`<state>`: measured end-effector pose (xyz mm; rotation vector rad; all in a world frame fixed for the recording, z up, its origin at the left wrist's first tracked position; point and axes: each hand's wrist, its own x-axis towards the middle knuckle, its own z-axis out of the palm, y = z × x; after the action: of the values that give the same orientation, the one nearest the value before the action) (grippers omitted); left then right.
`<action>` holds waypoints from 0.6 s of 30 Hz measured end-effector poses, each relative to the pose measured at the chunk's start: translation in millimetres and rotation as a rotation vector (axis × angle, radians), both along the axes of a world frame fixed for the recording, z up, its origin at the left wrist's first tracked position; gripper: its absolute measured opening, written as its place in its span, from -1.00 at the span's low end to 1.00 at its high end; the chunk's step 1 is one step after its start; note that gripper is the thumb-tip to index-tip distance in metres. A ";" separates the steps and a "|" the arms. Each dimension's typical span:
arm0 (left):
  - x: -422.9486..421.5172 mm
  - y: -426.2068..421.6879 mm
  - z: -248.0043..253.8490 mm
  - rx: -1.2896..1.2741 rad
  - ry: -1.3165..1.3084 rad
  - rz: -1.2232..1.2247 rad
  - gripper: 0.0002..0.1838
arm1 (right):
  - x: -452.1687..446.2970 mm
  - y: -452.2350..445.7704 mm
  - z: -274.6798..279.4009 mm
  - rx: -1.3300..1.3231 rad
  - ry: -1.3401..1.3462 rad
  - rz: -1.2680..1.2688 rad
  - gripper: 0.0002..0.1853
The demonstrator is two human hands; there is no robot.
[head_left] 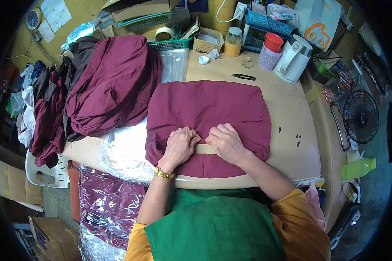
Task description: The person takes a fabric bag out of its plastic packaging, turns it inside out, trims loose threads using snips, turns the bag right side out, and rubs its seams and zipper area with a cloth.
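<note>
A maroon cloth garment (209, 104) lies folded in a wide, roughly rectangular shape at the table's front edge. My left hand (180, 147) is closed on its lower part, fingers curled into the cloth; a gold watch sits on that wrist. Close beside it, my right hand (224, 142) also grips the cloth with bent fingers, the two hands a small gap apart. Below the hands, a strip of tan tabletop shows between the upper cloth and a lower maroon flap (204, 166). The fingertips are partly hidden in the folds.
A large maroon garment pile (113, 82) rises at left, beside clear plastic (126, 150). Thread snips (243, 77) lie behind the garment. A white kettle (294, 58), a red cup (273, 42) and a jar (233, 42) stand at the back. A fan (360, 116) is at right.
</note>
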<state>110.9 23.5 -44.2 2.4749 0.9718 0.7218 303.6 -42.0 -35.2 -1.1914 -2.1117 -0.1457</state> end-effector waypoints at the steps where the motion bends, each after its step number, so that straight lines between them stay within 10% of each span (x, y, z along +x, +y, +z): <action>1: 0.2 -0.7 1.4 0.002 0.001 -0.004 -0.87 | 0.6 4.4 -2.8 0.009 -0.037 0.034 -0.93; 12: -1.5 0.7 -0.9 0.008 -0.026 -0.023 -0.86 | 21.2 -30.2 30.1 -0.221 0.178 0.056 -0.91; 18: -1.9 -0.8 -1.9 0.014 -0.030 -0.032 -0.86 | 49.0 -86.3 56.3 -0.800 1.042 0.369 -0.87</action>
<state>109.0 22.7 -46.1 2.4788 0.9171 0.7561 352.6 -128.3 21.1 -0.9035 -1.3613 1.3003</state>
